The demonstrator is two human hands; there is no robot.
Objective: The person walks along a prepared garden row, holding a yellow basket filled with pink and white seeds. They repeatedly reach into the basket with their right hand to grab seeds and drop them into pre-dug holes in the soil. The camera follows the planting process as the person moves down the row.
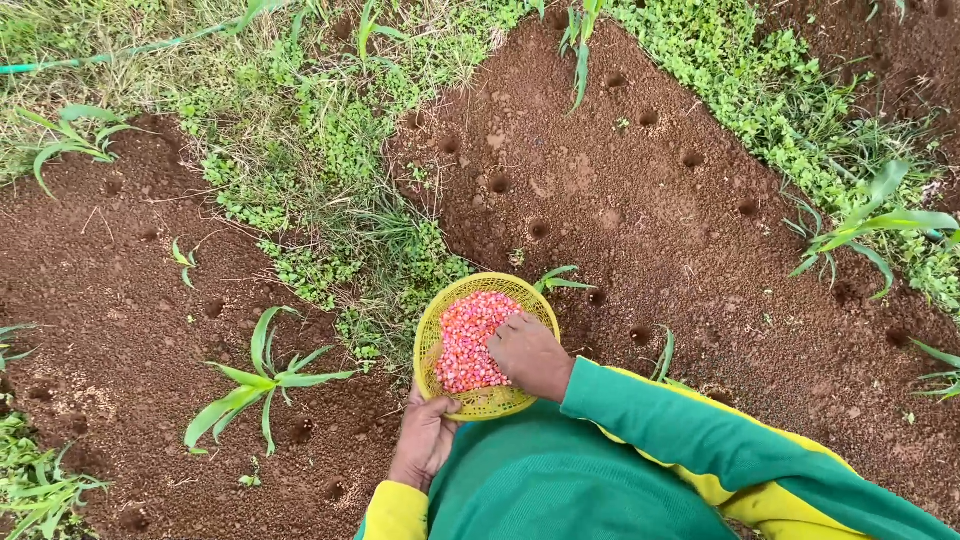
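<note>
Only 1 view is given, from a camera worn on the person's head. It looks almost straight down and slightly forward, so the person's green torso and sleeves fill the bottom edge while the ground runs up to the top of the frame. The yellow basket held in front of the body sits just below the middle, close to the lens, with both hands at it. Beyond lies brown soil dotted with holes, seen from standing height, with a grass strip running up the left-centre. No 2nd view shares the scene.
</note>
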